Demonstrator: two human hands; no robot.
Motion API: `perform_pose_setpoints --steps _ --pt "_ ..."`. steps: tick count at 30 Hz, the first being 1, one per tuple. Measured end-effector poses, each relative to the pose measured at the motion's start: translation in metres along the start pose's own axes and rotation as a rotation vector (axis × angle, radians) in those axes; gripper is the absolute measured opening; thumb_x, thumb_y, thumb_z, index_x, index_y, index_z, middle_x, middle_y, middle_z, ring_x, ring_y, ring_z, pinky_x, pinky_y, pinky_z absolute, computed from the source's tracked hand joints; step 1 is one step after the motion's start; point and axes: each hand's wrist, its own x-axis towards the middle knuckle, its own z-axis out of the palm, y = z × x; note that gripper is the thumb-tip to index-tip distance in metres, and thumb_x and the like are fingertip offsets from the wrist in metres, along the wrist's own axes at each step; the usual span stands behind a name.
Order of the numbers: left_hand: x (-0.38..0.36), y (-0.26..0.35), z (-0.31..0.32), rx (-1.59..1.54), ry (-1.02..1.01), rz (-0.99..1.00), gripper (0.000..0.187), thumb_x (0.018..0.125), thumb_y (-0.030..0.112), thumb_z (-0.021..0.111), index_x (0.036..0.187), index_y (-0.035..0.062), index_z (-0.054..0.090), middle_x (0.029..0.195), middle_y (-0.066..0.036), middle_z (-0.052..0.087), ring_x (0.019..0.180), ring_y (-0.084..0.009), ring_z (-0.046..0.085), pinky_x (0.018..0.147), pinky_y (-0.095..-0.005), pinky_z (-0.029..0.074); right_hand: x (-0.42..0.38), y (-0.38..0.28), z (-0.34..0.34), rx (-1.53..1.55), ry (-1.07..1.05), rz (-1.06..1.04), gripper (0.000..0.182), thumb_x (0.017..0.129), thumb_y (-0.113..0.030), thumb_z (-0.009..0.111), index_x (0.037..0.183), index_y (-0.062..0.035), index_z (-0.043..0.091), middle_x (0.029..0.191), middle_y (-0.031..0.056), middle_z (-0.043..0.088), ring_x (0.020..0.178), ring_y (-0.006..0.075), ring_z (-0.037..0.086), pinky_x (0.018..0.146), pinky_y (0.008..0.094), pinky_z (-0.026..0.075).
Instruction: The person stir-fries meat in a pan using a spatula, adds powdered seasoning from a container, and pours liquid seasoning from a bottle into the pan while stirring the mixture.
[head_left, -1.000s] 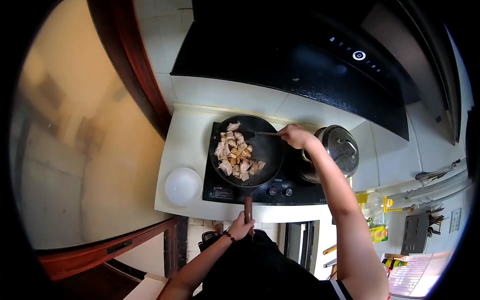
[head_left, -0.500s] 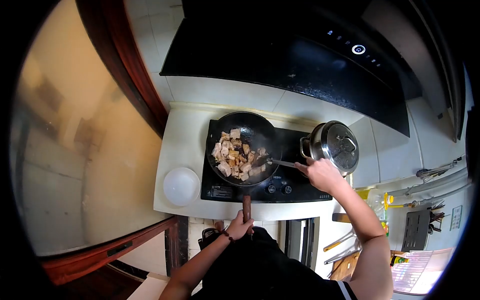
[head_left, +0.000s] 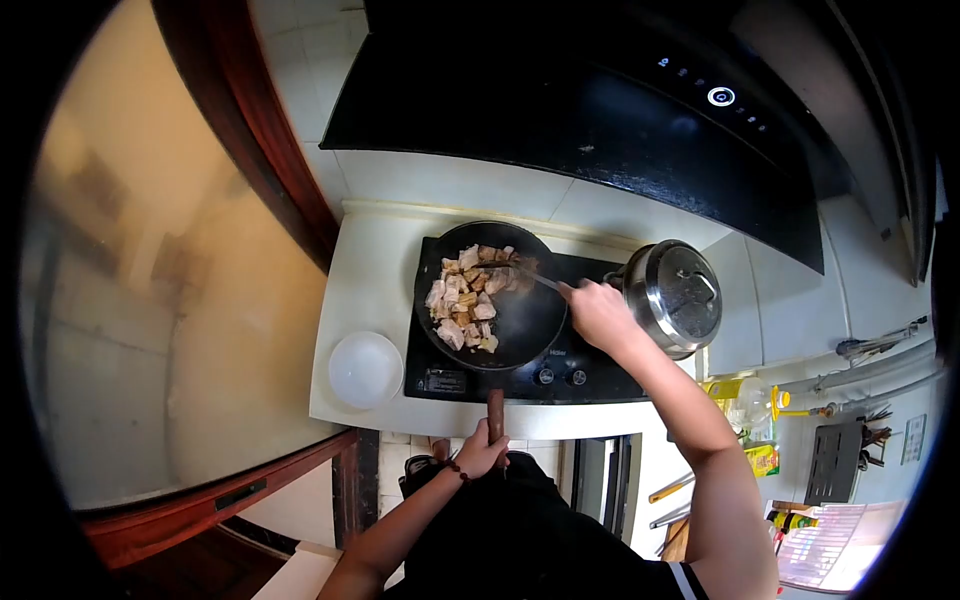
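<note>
A black wok (head_left: pixel 525 335) sits on the left side of the gas hob (head_left: pixel 590 368). My left hand (head_left: pixel 482 449) is wrapped round its wooden handle (head_left: pixel 496 405). Chunks of meat (head_left: pixel 462 300), some pale and some browned, lie mostly in the left and upper part of the wok. In my right hand (head_left: pixel 603 312) is the handle of a spatula (head_left: pixel 541 277). Its blade is among the meat near the upper middle of the wok, partly hidden by the pieces. Light steam rises over the bare right side of the wok.
A lidded steel pot (head_left: pixel 678 298) stands on the right burner, close beside my right forearm. A white bowl (head_left: pixel 365 370) rests on the counter to the left. The dark range hood (head_left: pixel 560 110) hangs above. An oil bottle (head_left: pixel 750 405) stands at the right.
My right hand has moved up and left with the spatula. Meat from the lower right of the wok has been pushed toward the upper middle. My left hand stays on the handle.
</note>
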Motion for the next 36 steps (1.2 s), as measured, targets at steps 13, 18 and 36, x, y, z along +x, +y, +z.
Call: perform_pose_setpoints --steps 13,18,36 --pt "0.001 -0.009 0.000 -0.034 0.030 0.004 0.031 0.104 0.015 0.059 0.123 0.0017 0.039 0.093 -0.011 0.064 0.073 -0.0216 0.072 0.067 -0.0365 0.062 -0.058 0.014 -0.051 -0.213 -0.265 -0.194 0.040 0.099 -0.015 0.053 0.137 -0.0130 0.065 0.096 0.0149 0.070 0.073 0.0301 0.072 0.060 0.0420 0.057" --pt "0.002 -0.009 -0.001 -0.017 0.010 0.005 0.030 0.105 0.013 0.057 0.124 0.0025 0.037 0.095 -0.010 0.063 0.075 -0.0211 0.070 0.068 -0.0371 0.062 -0.072 0.007 -0.042 -0.240 -0.309 -0.255 0.037 0.099 -0.015 0.053 0.133 -0.0113 0.067 0.094 0.0136 0.070 0.068 0.0287 0.071 0.057 0.0404 0.055" --pt "0.006 -0.017 -0.002 -0.024 0.013 0.051 0.032 0.104 0.014 0.060 0.122 0.0013 0.037 0.091 -0.011 0.064 0.072 -0.0218 0.071 0.064 -0.0363 0.062 0.053 0.099 0.040 0.034 -0.658 0.216 0.024 0.088 -0.010 0.061 0.103 0.0043 0.072 0.092 0.0285 0.073 0.074 0.0423 0.073 0.066 0.0488 0.059"
